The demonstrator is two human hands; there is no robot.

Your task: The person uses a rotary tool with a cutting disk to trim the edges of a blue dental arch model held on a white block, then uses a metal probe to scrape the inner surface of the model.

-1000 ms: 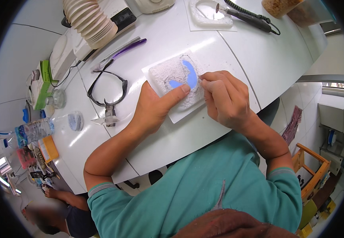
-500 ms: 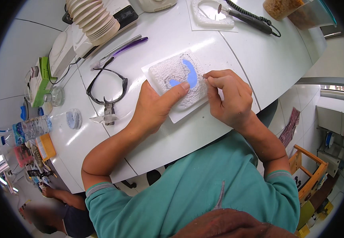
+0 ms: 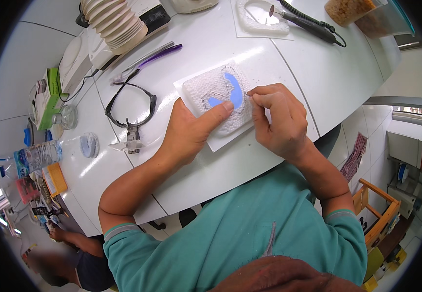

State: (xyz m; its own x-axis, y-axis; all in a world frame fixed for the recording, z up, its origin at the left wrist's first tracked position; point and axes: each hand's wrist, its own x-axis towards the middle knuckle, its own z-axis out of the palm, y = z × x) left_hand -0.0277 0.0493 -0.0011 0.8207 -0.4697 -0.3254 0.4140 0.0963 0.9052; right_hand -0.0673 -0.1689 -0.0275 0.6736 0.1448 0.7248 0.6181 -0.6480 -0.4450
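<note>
A white, bumpy foam-like block (image 3: 197,86) lies on a smooth white backing sheet (image 3: 217,145). Set in its top is a flat blue curved piece (image 3: 236,90), ringed by a dark uneven outline. My left hand (image 3: 187,128) grips the block at its near left side, the thumb pressing on top by the blue piece and the fingers hidden underneath. At the block's right edge, my right hand (image 3: 283,119) is closed in a pinch. Something tiny and thin shows at its fingertips, too small to name.
Black-framed magnifying glasses (image 3: 132,104) lie left of the block, near a purple-handled brush (image 3: 160,54). A rotary hand tool (image 3: 313,30) rests at the back right beside a white ring-shaped form (image 3: 264,27). Bottles and boxes crowd the left edge; a co-worker (image 3: 82,258) sits beyond.
My right hand has shifted very slightly left along the block's edge, still pinching. My left hand and the block stay nearly in place.
</note>
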